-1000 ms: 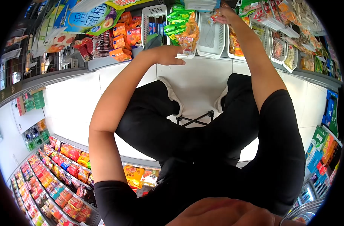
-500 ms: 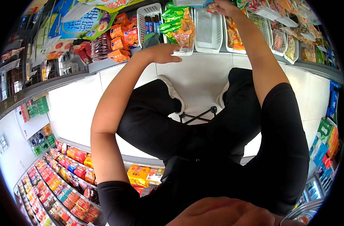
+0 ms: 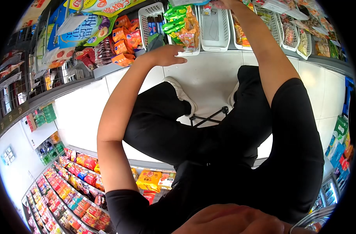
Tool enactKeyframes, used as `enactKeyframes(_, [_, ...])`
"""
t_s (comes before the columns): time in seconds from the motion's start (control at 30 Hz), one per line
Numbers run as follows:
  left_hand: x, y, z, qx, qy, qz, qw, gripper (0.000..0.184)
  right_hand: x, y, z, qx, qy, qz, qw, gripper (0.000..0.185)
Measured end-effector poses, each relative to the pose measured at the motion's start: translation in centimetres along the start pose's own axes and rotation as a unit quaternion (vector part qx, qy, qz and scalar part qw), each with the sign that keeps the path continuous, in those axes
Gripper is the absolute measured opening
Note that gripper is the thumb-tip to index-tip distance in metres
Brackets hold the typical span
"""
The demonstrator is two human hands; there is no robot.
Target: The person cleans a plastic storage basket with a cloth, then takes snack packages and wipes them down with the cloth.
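My left hand point(image 3: 168, 55) is at the front edge of a white basket point(image 3: 191, 53) of green packets point(image 3: 176, 26) and orange snack packets point(image 3: 190, 31). Its thumb stands apart from the fingers, and it holds nothing that I can see. A dark green piece point(image 3: 156, 41) shows just above this hand. My right hand point(image 3: 224, 4) reaches over the back of the neighbouring white basket point(image 3: 214, 49), partly cut off by the top of the view. Its visible fingers look stretched out. A small clear packet point(image 3: 206, 11) lies in that basket, left of the fingers.
To the right stand more white baskets point(image 3: 304, 54) of packaged snacks. Orange packets point(image 3: 125, 41) and a large blue bag point(image 3: 78, 31) are on the left. Below are my knees, a folding stool frame point(image 3: 209, 117) and pale floor tiles point(image 3: 203, 76). Shelves of packets point(image 3: 68, 195) stand at lower left.
The small packet was at my right fingertips and now lies in the basket, apart from them. My left hand stays nearly in place. The whole view has shifted slightly.
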State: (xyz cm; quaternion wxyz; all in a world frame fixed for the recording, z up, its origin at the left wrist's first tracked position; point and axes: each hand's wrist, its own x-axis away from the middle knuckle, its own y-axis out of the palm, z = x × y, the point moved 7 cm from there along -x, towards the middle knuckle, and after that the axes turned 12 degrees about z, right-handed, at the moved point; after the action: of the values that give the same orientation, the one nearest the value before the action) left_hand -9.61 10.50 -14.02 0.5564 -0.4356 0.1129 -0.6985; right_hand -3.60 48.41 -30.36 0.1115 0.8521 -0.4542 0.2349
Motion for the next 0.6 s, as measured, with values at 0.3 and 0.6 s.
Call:
enactKeyframes(0.3, [0.4, -0.7, 1.5, -0.017, -0.015, -0.02, 1.0, 0.07, -0.5, -0.3, 0.2, -0.033, 0.013, 0.013, 0.999, 0.05])
enactKeyframes(0.6, [0.0, 0.0, -0.4, -0.007, -0.01, -0.003, 1.0, 0.066, -0.6, 0.3, 0.2, -0.069, 0.028, 0.027, 0.997, 0.062])
